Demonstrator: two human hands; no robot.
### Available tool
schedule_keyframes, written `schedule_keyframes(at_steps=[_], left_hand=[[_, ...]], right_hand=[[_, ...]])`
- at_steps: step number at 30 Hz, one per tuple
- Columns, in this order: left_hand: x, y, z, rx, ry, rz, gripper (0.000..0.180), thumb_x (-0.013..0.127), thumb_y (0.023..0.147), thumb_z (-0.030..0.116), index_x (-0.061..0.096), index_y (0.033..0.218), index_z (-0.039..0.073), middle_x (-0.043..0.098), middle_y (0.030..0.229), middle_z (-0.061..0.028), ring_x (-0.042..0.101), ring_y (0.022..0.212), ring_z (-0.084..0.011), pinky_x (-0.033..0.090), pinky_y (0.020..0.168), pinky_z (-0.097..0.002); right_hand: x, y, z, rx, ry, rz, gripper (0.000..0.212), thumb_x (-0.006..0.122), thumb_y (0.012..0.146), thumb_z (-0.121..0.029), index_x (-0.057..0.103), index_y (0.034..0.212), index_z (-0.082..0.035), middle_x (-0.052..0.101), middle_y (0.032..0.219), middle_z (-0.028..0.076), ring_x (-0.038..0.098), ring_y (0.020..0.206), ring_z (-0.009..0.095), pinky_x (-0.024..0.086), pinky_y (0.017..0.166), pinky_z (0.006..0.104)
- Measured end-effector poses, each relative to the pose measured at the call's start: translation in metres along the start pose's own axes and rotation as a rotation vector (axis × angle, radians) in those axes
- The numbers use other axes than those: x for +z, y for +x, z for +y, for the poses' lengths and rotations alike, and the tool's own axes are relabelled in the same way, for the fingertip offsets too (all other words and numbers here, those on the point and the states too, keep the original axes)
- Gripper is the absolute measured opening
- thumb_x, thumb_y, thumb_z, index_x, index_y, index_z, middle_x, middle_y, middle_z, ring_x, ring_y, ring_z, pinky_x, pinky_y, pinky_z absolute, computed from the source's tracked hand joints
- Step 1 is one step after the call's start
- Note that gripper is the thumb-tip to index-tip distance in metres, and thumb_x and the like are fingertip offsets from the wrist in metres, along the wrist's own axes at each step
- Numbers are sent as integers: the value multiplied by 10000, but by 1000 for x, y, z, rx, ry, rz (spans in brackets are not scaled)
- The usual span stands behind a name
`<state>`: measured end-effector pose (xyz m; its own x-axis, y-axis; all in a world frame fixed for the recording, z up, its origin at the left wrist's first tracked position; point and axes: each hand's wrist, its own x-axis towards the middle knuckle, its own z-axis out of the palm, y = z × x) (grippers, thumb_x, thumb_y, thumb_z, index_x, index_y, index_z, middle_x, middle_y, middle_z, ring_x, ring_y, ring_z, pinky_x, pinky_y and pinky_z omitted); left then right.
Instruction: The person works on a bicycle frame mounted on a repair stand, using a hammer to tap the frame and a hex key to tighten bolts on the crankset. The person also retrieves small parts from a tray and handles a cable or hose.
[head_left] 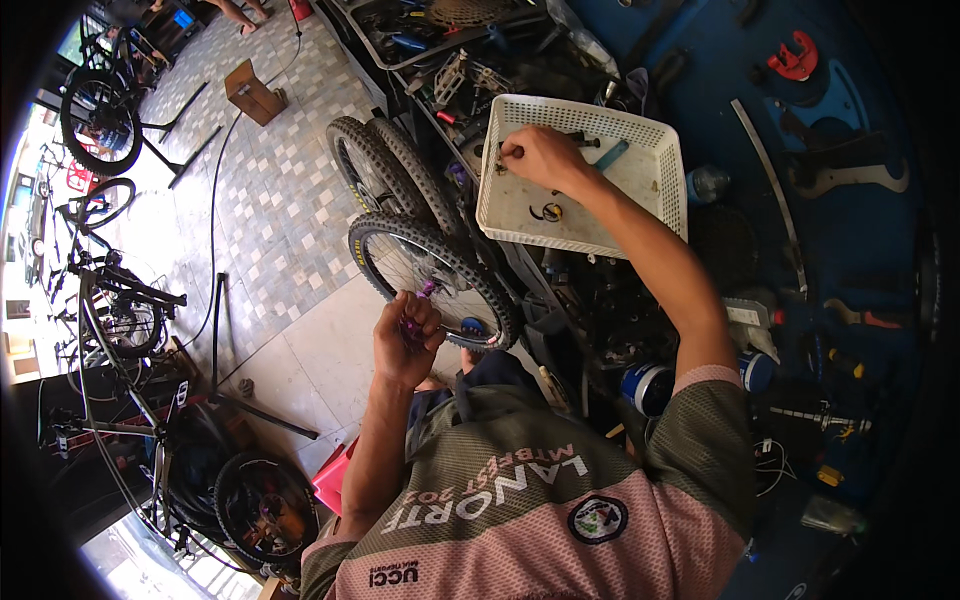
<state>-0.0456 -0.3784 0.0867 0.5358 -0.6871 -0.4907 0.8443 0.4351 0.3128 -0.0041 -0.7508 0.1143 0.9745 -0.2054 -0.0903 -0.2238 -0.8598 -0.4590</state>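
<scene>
My left hand (405,340) is a fist raised in front of my chest, with bits of a small purple part showing between the fingers. Just past it, a purple hub (427,288) shows on a spoked bicycle wheel (375,262) with a knobby tyre. My right hand (545,158) reaches into a white perforated plastic basket (582,238), fingers curled and pinched at its left side. Whatever the fingertips grip is too small to make out. Inside the basket lie a teal strip-like piece (611,155), small dark parts and a yellow-and-black ring-shaped piece (552,212).
Two more knobby tyres (398,165) stand behind the wheel. Cluttered tools and parts fill the bench around the basket. Tools hang on the blue board (720,60) at right. Bicycles (125,330) stand at left; a cardboard box (254,92) sits on the tiled floor.
</scene>
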Motion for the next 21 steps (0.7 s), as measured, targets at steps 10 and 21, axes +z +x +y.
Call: schedule_keyframes(at_steps=[10,21], left_hand=[[-34,-33,-2,88,-29,164,316,587,1055,350,483,817,170,376,756,33,389,694,-131,309,545,-280],[-49,-37,15,152,19,145,274,611,1046,339,511,847,180,432,786,28,446,728,-133,354,558,-276]], right_hand=[[55,14,5,46,-106,33,343,820,808,-287,718,1037,-54,710,1065,125,713,1012,325,571,878,444],[63,20,21,-86,-143,101,168,730,880,-205,724,975,-66,681,1028,120,710,933,327,584,781,485]])
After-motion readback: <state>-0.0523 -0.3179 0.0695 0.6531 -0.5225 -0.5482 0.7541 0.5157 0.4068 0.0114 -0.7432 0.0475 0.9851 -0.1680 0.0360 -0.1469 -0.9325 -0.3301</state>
